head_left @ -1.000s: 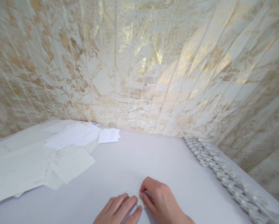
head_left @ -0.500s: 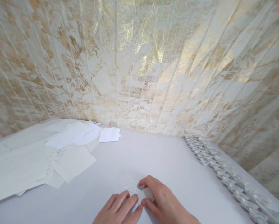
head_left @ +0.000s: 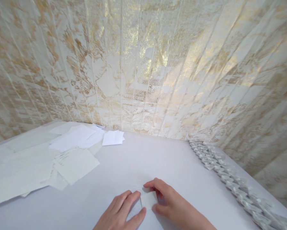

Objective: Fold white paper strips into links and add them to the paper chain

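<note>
A small white piece of folded paper (head_left: 149,200) lies on the white tabletop at the bottom centre, between my two hands. My left hand (head_left: 120,210) is at its left side, with index finger and thumb curved around that edge and the other fingers bent close together. My right hand (head_left: 168,201) arches over the right side, its index finger at the far edge and its thumb near the right corner. Part of the paper's outline is hidden by my fingers, and white on white makes its edges faint.
Loose white sheets and cut pieces (head_left: 76,163) spread over the left side. A small stack of white paper (head_left: 112,138) lies near the back edge. Long chains of interlocked folded paper (head_left: 226,175) run along the right edge. A gold-patterned curtain (head_left: 143,64) hangs behind.
My right hand has shifted slightly right, and more of the paper shows between my hands. My left fingers have drawn closer together, their thumb and index now farther apart.
</note>
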Available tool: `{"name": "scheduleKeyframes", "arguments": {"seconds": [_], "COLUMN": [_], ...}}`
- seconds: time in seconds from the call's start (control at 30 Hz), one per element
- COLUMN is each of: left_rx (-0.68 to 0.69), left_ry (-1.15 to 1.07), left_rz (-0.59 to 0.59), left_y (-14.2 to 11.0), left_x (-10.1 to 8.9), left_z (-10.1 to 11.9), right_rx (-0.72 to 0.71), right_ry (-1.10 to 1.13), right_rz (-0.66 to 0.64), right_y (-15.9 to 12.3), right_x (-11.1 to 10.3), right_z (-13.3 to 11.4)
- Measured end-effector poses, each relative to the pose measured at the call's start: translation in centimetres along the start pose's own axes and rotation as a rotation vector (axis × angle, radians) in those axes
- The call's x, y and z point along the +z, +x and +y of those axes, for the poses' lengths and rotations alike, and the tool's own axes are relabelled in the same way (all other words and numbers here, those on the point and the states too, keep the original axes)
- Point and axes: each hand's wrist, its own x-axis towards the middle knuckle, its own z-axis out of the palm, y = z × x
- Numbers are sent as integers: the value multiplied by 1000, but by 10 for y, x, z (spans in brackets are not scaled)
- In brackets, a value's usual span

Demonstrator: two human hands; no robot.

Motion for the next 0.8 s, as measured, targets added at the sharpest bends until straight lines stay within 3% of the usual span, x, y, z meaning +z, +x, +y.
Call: {"name": "scheduleKeyframes", "arguments": {"seconds": [0.07, 0.17, 0.37, 0.6, 0.8], "left_rx": [-2, -4, 17, 26, 56], "left_ry": [2, -20, -16, 25, 63], "left_rz": [84, 92, 74, 106, 162], "left_y": [-1, -3, -1, 0, 3], "left_x": [10, 20, 15, 19, 22], "left_z": [-4, -6, 0, 2, 4], "right_rx": [-52, -201, -412, -358, -361], "right_ry": [-12, -45, -298, -395, -220], "right_rz": [57, 91, 108, -28, 65], "right_y": [3, 6, 6, -11, -10], "right_x": [3, 6, 2, -17, -4], "right_z": [2, 5, 5, -7, 19]}}
